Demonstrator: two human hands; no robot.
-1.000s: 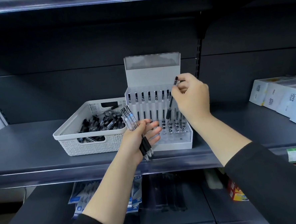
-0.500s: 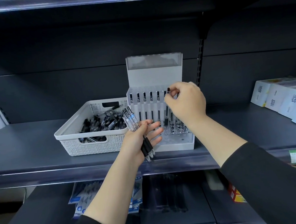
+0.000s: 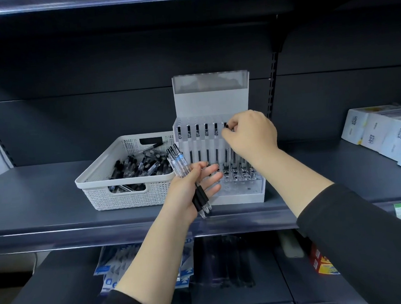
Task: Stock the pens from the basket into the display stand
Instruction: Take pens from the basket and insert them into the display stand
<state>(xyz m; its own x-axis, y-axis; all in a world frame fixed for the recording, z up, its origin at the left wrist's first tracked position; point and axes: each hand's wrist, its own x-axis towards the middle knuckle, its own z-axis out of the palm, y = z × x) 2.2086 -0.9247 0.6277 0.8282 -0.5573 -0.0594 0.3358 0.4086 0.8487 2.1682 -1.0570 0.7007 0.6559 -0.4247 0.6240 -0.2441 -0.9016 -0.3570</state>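
A dark grey shelf (image 3: 44,194) of a store rack carries everything in front of you, with a row of white boxes (image 3: 381,138) well off to the right of your grips. The white woven basket (image 3: 124,194) sits just left of your left hand, loose pens (image 3: 137,167) heaped inside it. Touching its right side stands the clear display stand (image 3: 215,104), a row of pens upright in its back slots. Your right hand (image 3: 250,134) is at the stand's top edge, its grip pinched on the cap end of one pen (image 3: 226,148) standing in a slot. Below it, your left hand (image 3: 187,190) grasps a bundle of pens (image 3: 186,173) against the palm, fingers loosely spread, in front of the stand's lower holes.
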